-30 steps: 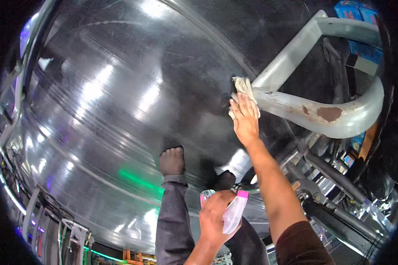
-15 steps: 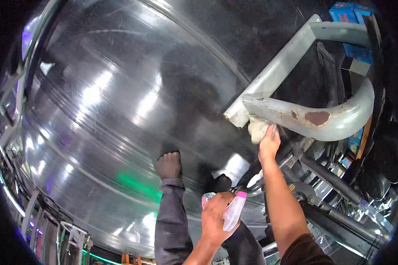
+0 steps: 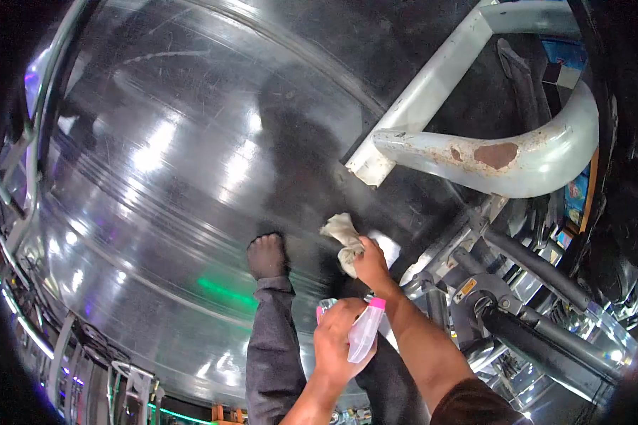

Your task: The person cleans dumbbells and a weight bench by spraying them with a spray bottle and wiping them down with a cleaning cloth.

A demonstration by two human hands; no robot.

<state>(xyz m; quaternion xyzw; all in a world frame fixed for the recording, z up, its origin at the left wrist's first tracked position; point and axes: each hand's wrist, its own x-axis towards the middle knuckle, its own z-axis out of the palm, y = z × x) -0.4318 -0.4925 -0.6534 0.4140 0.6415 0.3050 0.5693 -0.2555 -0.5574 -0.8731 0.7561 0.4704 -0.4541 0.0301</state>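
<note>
My left hand is closed around a spray bottle with a pink and translucent head, low in the middle of the view, between my legs. A crumpled off-white cloth is gripped in my right hand, a little above and to the right of the bottle. The cloth hangs over the dark shiny floor, apart from the white curved metal frame, which has rusty and peeled patches. Most of the bottle's body is hidden by my left hand.
My foot stands on the shiny metal floor. Metal tubes and a black cylinder fill the lower right. Rails curve along the left edge. A blue box lies at the upper right.
My right hand has drawn the cloth away from the white frame, moving left and down. My left hand still holds the bottle. The white frame sits slightly higher and further left in view.
</note>
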